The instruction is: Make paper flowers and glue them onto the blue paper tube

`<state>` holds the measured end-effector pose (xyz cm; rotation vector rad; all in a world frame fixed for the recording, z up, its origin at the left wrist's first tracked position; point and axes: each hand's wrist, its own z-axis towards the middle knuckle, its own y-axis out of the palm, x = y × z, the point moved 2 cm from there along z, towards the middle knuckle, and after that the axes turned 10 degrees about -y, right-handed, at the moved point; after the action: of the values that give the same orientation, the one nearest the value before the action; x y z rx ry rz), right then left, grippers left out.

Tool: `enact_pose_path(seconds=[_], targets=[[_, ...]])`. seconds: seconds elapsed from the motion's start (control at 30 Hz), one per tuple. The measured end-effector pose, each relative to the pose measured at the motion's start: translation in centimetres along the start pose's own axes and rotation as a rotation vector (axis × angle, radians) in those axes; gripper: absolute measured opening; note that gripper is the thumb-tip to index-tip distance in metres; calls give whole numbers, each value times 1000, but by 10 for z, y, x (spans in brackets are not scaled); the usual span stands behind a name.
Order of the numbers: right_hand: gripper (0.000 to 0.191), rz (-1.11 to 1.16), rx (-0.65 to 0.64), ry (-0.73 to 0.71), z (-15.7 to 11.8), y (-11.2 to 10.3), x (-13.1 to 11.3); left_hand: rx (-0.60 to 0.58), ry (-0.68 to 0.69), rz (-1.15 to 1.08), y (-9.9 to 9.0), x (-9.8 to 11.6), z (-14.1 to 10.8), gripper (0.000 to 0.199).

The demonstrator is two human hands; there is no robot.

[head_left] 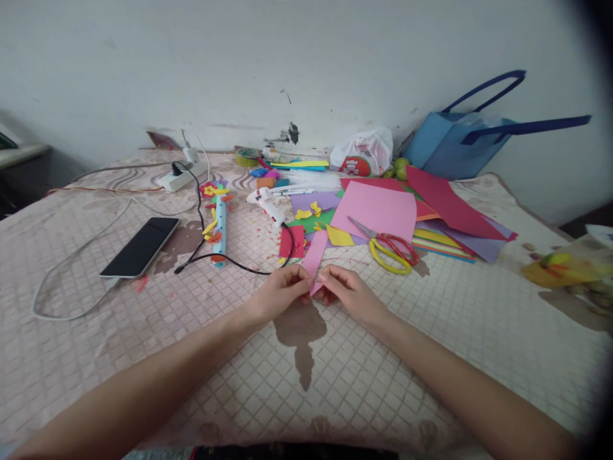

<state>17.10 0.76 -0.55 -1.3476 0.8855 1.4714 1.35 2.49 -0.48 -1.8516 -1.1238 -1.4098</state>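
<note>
Between both hands is a pink paper strip [315, 250], its near end folded or bent at my fingers. My left hand [288, 285] pinches the strip's left edge, and my right hand [341, 285] closes on the same near end from the right. Fingertips partly hide the fold. Just beyond lie a red foam piece [290, 241] and a yellow piece [340, 236]. Scissors [390, 249] with red and yellow handles rest on a large pink sheet [376, 207] to the right. A white glue gun [269, 207] lies past the strip, its black cord curving back toward my left hand.
On the left are a phone [141, 248] on a white cable, a power strip [182, 176] and a light-blue decorated stick [219, 227]. Coloured sheets [454, 207] spread at the right, before a blue bag [453, 144]. A plastic bag [363, 153] stands against the wall.
</note>
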Motion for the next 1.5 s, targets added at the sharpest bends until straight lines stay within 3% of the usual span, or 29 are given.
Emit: enact_pose_path(seconds=[0.07, 0.2, 0.4, 0.6, 0.83, 1.17, 1.5], targets=[[33, 51, 0, 22, -1, 1, -2, 24, 1, -19, 0, 0, -1, 25], [22, 19, 16, -12, -1, 0, -5, 41, 10, -15, -1, -1, -1, 28], [21, -18, 71, -53, 0, -2, -6, -43, -40, -58, 0, -3, 1, 32], [18, 51, 75, -19, -1, 0, -2, 17, -2, -80, 2, -6, 2, 31], [14, 71, 98, -7, 0, -1, 6, -56, -78, -102, 2, -5, 2, 30], [19, 115, 141, 31, -1, 3, 4, -76, 3, -70, 4, -5, 3, 27], [18, 104, 136, 30, 0, 3, 4, -78, -12, -42, 2, -5, 4, 29]])
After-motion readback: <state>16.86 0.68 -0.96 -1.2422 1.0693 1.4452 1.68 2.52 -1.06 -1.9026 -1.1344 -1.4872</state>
